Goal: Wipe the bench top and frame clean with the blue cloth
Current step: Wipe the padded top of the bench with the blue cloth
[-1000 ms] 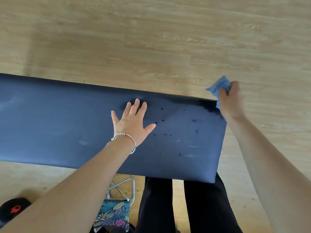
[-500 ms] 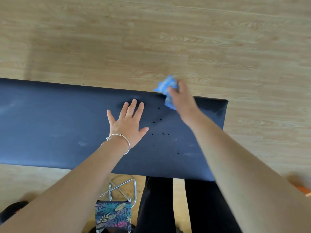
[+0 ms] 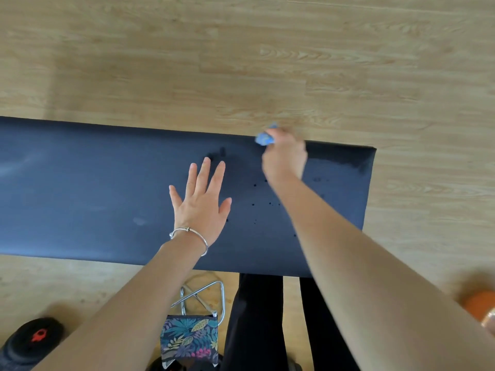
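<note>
My right hand grips the blue cloth, bunched into a small wad. The cloth sits at the far edge of the black padded table top, toward its right end. My left hand lies open, palm down, fingers spread, near the middle of the top.

Hazards from this position:
- The cloth rides on the far edge. A stroke carried too far can push it off and drop it onto the wood floor.
- The wad offers little contact area, so narrow strokes may leave unwiped strips.
- Dark spots lie between the two hands, nearer than the cloth. An edge-only pass misses them, as it does the pale smudge left of my left hand.
- The braced left palm covers surface that needs wiping and may leave a print.

Limits of the view:
- The frame is hidden under the top, so I cannot judge its condition.
- The table's left end is cut off.
- Motion blur and my fingers hide most of the cloth.
- An orange object at the right border is cut off, and I cannot identify it.
</note>
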